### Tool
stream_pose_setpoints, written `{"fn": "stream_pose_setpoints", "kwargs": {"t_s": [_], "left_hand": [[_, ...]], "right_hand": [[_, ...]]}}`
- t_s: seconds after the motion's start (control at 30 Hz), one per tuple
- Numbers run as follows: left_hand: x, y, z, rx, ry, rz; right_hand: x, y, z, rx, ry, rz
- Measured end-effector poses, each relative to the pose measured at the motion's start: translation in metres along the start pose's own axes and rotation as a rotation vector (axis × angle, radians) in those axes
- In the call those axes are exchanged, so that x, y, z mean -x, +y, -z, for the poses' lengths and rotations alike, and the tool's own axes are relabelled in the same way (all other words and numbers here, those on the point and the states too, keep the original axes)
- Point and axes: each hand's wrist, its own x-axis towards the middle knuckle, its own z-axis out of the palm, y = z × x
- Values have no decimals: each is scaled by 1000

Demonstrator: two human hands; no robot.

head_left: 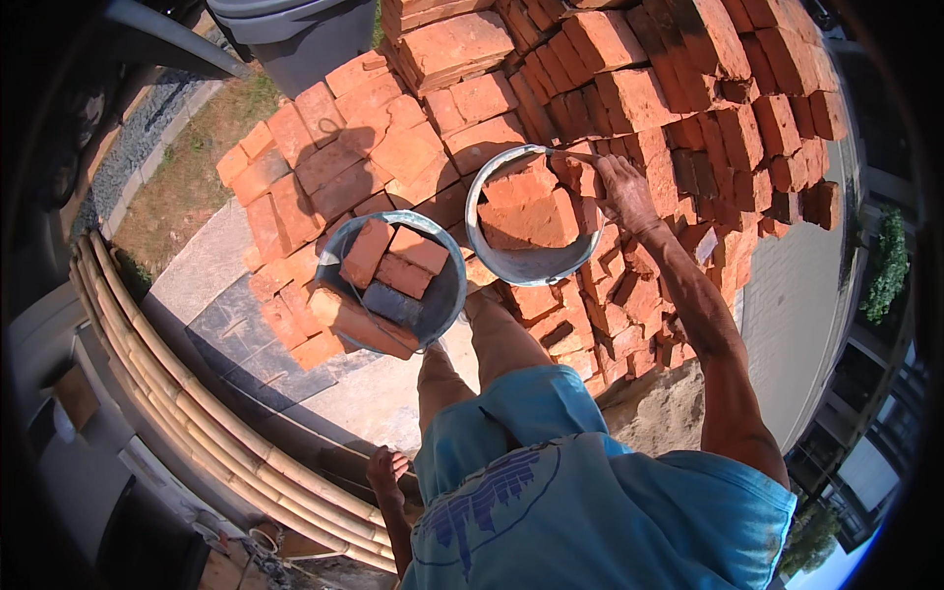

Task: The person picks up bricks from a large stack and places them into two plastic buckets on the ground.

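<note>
My right hand (626, 194) is closed on a red brick (578, 177) at the right rim of a grey bucket (541, 265). Inside that bucket lie other broken-looking bricks (528, 211). Just left of it stands a second bucket (447, 310), holding several bricks, one of them dark grey (391, 303). A long brick (364, 323) leans across its near left side. Low beside my shorts hangs my left hand (386, 469), empty, with its fingers apart.
Stacked red bricks (688, 59) rise beyond and right of the buckets, and a lower layer (329, 147) spreads left. Bamboo poles (206, 398) run along the left. At the top stands a grey bin (305, 39). A paved road (787, 295) lies to the right.
</note>
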Motion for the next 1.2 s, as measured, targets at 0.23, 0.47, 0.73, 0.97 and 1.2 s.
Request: {"fn": "stream_pose_setpoints", "kwargs": {"t_s": [0.23,0.47,0.73,0.97,1.2], "left_hand": [[-2,-3,9,-36,40,98],[-25,19,4,-38,-107,-117],[-22,29,21,-47,-22,-68],[-21,10,14,-41,-44,-1],[-28,14,4,-29,-42,-19]], "right_hand": [[74,-55,59,-265,19,-145],[100,-109,-16,-227,-115,11],[95,-121,-37,-205,-87,-28],[83,-136,-32,-144,-41,8],[81,-137,-38,-73,-17,44]]}}
